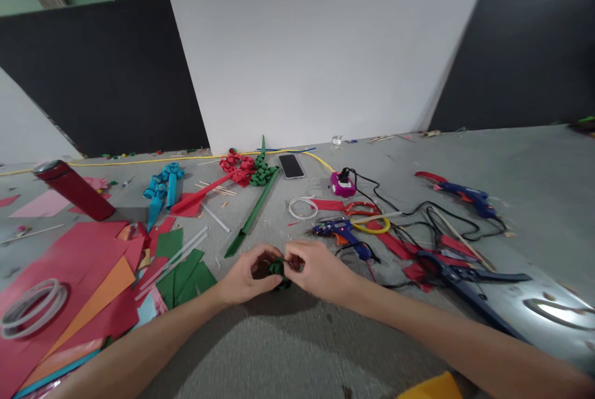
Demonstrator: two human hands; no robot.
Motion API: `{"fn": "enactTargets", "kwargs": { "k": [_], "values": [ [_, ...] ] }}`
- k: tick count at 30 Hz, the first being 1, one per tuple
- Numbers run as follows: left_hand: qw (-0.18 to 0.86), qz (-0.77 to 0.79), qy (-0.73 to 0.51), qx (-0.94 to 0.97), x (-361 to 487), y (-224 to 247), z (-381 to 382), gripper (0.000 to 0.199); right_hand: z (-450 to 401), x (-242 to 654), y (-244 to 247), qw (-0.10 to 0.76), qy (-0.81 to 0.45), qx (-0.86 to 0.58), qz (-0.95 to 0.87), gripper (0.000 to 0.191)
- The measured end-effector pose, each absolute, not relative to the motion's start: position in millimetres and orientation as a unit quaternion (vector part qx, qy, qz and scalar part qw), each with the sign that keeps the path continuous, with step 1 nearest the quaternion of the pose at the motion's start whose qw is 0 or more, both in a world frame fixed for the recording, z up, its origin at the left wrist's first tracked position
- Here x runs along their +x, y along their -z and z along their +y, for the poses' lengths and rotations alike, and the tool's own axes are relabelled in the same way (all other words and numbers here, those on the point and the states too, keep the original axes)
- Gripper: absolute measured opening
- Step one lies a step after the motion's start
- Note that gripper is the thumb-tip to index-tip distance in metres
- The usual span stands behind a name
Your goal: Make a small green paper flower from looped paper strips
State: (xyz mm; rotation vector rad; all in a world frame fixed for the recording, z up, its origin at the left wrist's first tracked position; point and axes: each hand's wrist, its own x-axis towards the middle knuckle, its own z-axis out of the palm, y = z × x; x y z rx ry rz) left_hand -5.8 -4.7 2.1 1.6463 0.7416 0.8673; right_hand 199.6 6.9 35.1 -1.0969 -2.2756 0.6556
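While both forearms are rested on the grey table (297,349), a small green paper piece (279,270) is pinched between the two hands at the near centre, low over the surface, so that the fine finger work is steadied. The left hand (246,278) is curled around the piece from the left, its fingertips closed on it; the right hand (313,272) is closed on it from the right, thumb and forefinger meeting at its top edge. How the paper is folded cannot be told, since most of it is hidden by the fingers.

Supplies are laid within easy reach. Sheets of red, orange and green paper (83,275) are spread at the near left, with white tape rolls (30,303) lying on them. A blue glue gun (344,235) is set just right of the hands, its cord run to a pink plug (343,184) farther back. Blue scissors (465,281) lie at the near right. Finished red and green paper flowers (246,170) are kept well apart at the far centre, beside a phone (290,166), and a red bottle (74,191) lies tilted at the far left.
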Motion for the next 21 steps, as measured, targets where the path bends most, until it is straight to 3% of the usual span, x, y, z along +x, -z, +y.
{"fn": "enactTargets", "kwargs": {
  "k": [13,21],
  "values": [
    [0.522,0.374,-0.412,0.646,-1.8,6.9,-0.7,0.04,9.4,203.2,-21.8,0.337,-0.091,-0.331,-0.877,0.009],
    [0.489,0.405,-0.417,0.65,0.0,2.2,-4.5,0.033,11.0,207.1,-24.3,0.264,0.106,-0.239,-0.928,0.018]
  ]
}}
